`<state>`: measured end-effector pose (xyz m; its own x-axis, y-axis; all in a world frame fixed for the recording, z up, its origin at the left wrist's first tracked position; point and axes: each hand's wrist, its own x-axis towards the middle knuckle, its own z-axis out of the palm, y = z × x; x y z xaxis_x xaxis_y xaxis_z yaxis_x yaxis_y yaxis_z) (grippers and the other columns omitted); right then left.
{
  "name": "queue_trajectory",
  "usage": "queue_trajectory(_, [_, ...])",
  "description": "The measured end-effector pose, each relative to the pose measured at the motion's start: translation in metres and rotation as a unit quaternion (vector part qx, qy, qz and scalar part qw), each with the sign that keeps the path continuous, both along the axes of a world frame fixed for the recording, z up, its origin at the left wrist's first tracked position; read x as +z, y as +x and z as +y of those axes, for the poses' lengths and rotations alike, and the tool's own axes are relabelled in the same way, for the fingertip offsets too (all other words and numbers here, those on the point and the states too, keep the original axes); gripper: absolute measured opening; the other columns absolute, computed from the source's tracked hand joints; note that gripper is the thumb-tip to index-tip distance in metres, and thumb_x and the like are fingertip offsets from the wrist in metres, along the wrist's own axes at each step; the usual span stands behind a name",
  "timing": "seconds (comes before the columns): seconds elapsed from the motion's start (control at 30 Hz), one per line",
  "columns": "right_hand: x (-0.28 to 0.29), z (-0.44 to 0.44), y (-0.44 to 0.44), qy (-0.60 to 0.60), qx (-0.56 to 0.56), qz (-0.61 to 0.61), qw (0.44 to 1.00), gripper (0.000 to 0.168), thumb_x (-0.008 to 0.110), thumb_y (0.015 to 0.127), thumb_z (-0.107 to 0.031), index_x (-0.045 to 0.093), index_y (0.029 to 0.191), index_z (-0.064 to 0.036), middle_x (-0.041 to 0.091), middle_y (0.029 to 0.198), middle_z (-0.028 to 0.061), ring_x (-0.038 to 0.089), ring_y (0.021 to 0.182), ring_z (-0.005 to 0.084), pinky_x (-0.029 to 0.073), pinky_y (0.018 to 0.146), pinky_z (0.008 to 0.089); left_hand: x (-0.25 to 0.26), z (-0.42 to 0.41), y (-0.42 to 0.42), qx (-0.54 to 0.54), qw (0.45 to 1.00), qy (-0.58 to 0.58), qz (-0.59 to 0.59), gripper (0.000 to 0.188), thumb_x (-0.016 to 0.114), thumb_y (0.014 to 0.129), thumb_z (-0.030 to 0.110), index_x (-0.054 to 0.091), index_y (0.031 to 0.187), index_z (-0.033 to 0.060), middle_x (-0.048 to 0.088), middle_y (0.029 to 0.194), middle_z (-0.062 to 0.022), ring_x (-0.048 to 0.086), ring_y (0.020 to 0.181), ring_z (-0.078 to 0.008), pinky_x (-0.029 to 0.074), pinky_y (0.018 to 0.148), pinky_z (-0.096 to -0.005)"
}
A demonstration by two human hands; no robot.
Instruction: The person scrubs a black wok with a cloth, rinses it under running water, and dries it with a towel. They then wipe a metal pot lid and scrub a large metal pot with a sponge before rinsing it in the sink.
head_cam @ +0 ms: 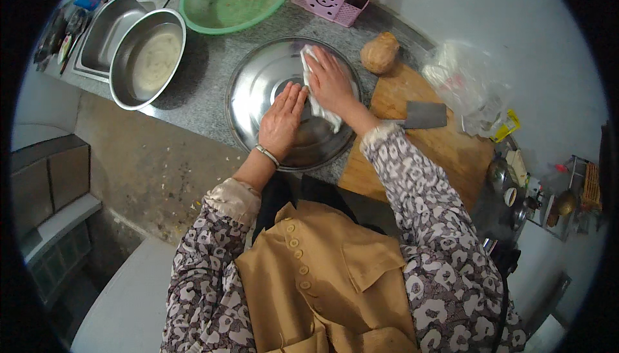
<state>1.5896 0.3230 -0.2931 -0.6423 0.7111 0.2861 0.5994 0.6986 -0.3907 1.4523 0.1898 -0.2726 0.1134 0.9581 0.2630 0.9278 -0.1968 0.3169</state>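
A large round stainless steel pot lid [251,87] lies on the speckled stone counter [198,87] in front of me. My right hand [331,80] presses a white cloth [321,113] against the right side of the lid, fingers stretched forward over it. At the lid's centre rests my left hand [283,121], with a bracelet at its wrist. Its fingers are straight and close together, and they hide part of the middle, so whether they grip anything there is not clear.
Left of the lid, a steel basin [116,82] of cloudy water overlaps the sink [99,43]. Behind stand a green plastic basin [193,19] and a pink utensil basket [355,17]. To the right are a cutting board [435,159], a cleaver [425,114], a squash [380,53] and plastic bags [464,77].
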Motion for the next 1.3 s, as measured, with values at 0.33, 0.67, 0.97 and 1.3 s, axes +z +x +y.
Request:
queue_trajectory(0.33, [0.001, -0.053, 0.042, 0.045, -0.097, 0.012, 0.994, 0.047, 0.05, 0.085, -0.014, 0.046, 0.13, -0.003, 0.038, 0.138, 0.0213, 0.038, 0.127, 0.039, 0.031, 0.105, 0.0486, -0.003, 0.003, 0.003, -0.009, 0.999, -0.012, -0.04, 0.053, 0.046, 0.083, 0.005, 0.043, 0.136, 0.0056, 0.044, 0.14, -0.0123, 0.04, 0.132, -0.0271, 0.04, 0.103, -0.0334])
queue_trajectory(0.67, [-0.031, -0.01, 0.052, -0.116, -0.234, 0.064, 0.963, 0.048, 0.047, 0.091, -0.022, 0.04, 0.133, 0.001, 0.039, 0.134, 0.0298, 0.04, 0.123, 0.045, 0.037, 0.101, 0.0461, -0.014, 0.011, 0.0, -0.021, 1.0, -0.002, -0.021, 0.055, 0.047, 0.081, 0.001, 0.045, 0.135, 0.0054, 0.047, 0.138, -0.0126, 0.041, 0.131, -0.0265, 0.043, 0.101, -0.0335])
queue_trajectory(0.97, [-0.023, -0.146, 0.053, -0.048, -0.257, 0.051, 0.964, 0.057, 0.052, 0.09, -0.018, 0.032, 0.137, 0.007, 0.021, 0.143, 0.0339, 0.024, 0.132, 0.05, 0.024, 0.109, 0.0506, -0.016, 0.009, 0.004, -0.024, 1.0, -0.005, -0.011, 0.055, 0.048, 0.08, 0.001, 0.044, 0.135, 0.0047, 0.047, 0.137, -0.0136, 0.043, 0.13, -0.0277, 0.044, 0.099, -0.0341])
queue_trajectory(1.3, [-0.005, -0.152, 0.023, -0.05, -0.113, -0.012, 0.992, 0.058, 0.053, 0.086, -0.022, 0.037, 0.138, -0.002, 0.025, 0.147, 0.0238, 0.025, 0.136, 0.0424, 0.02, 0.11, 0.0545, -0.011, 0.014, 0.002, -0.053, 0.998, -0.032, -0.009, 0.055, 0.049, 0.082, 0.005, 0.043, 0.136, 0.0057, 0.046, 0.138, -0.013, 0.041, 0.131, -0.027, 0.043, 0.099, -0.0333])
